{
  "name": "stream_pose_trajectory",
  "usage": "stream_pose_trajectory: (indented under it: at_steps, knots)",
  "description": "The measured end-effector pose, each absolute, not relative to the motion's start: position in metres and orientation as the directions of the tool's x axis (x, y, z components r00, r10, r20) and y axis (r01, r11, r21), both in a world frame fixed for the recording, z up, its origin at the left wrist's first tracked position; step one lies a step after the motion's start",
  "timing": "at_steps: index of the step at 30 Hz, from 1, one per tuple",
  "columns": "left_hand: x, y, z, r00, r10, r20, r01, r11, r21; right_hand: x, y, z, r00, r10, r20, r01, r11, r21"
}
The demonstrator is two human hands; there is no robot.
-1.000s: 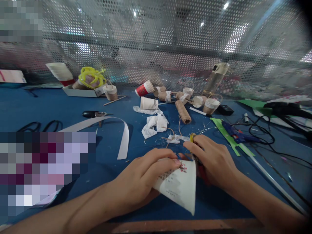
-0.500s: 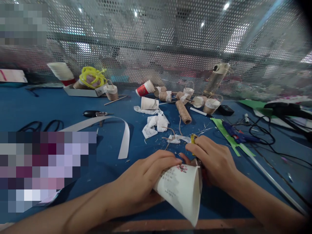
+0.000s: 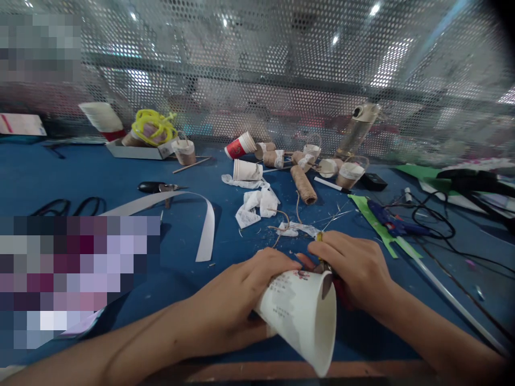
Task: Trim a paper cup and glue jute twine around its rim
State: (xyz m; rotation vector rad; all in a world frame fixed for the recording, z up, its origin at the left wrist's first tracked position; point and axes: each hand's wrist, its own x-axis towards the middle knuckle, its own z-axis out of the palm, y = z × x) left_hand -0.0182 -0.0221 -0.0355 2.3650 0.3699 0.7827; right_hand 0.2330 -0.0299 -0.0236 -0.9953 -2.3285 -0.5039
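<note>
One paper cup [image 3: 295, 308] lies tilted on its side in the left hand [image 3: 245, 292], fingers curled snugly round its wall, over the blue table [image 3: 225, 241]. The right hand's [image 3: 358, 271] fingers bend around scissors [image 3: 326, 285], a blade inside the mouth. The rim looks nearly whole, so cutting seems barely begun. Farther off lie white scraps [image 3: 265, 202], a twine roll [image 3: 303, 185] and several wrapped cups [image 3: 349, 178], before a perforated metal screen [image 3: 257, 59].

Diffuse, subdued light; small lamps [image 3: 375, 8] glare through the perforated screen [image 3: 257, 64] beyond left hand [image 3: 245, 292] and right hand [image 3: 356, 268]. Soft shadow darkens the table [image 3: 173, 262] beneath the latter. Mosaic blocks [image 3: 80, 279] obscure areas leftward; the far right corner falls to black.
</note>
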Motion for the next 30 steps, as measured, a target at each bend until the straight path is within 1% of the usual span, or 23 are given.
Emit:
stream_pose_trajectory:
  at_steps: [2, 4, 7, 11, 18, 22, 24, 26, 28, 29, 30]
  knots:
    - [-0.019, -0.023, -0.031, 0.8, 0.439, 0.409, 0.053, -0.73, 0.681, 0.233, -0.03, -0.024, -0.567, 0.543, 0.62, 0.752, 0.648, 0.121]
    - [-0.019, -0.023, -0.027, 0.814, 0.464, 0.35, 0.076, -0.681, 0.728, 0.234, -0.03, -0.024, -0.568, 0.544, 0.617, 0.761, 0.633, 0.142]
    - [-0.018, -0.025, -0.022, 0.819, 0.497, 0.287, 0.121, -0.638, 0.76, 0.235, -0.028, -0.024, -0.583, 0.56, 0.589, 0.766, 0.62, 0.169]
    - [-0.018, -0.026, -0.018, 0.816, 0.537, 0.215, 0.16, -0.567, 0.808, 0.238, -0.027, -0.025, -0.581, 0.579, 0.572, 0.774, 0.611, 0.167]
    - [-0.017, -0.024, -0.016, 0.817, 0.547, 0.183, 0.173, -0.535, 0.827, 0.241, -0.027, -0.026, -0.604, 0.638, 0.477, 0.759, 0.644, 0.1]
    - [-0.019, -0.023, -0.015, 0.805, 0.583, 0.108, 0.21, -0.451, 0.867, 0.243, -0.027, -0.026, -0.574, 0.669, 0.472, 0.771, 0.635, 0.038]
    - [-0.02, -0.022, -0.018, 0.789, 0.605, 0.103, 0.209, -0.423, 0.882, 0.243, -0.027, -0.027, -0.556, 0.682, 0.476, 0.781, 0.624, 0.019]
    - [-0.02, -0.021, -0.022, 0.749, 0.641, 0.167, 0.202, -0.46, 0.864, 0.242, -0.028, -0.028, -0.525, 0.7, 0.485, 0.8, 0.6, 0.001]
    - [-0.02, -0.02, -0.027, 0.691, 0.677, 0.254, 0.272, -0.57, 0.775, 0.24, -0.028, -0.029, -0.498, 0.719, 0.485, 0.82, 0.572, -0.005]
    - [-0.02, -0.02, -0.028, 0.683, 0.678, 0.271, 0.325, -0.614, 0.719, 0.239, -0.029, -0.03, -0.488, 0.728, 0.481, 0.829, 0.559, -0.005]
    - [-0.02, -0.019, -0.029, 0.692, 0.68, 0.244, 0.371, -0.624, 0.687, 0.237, -0.029, -0.03, -0.483, 0.735, 0.476, 0.834, 0.552, -0.005]
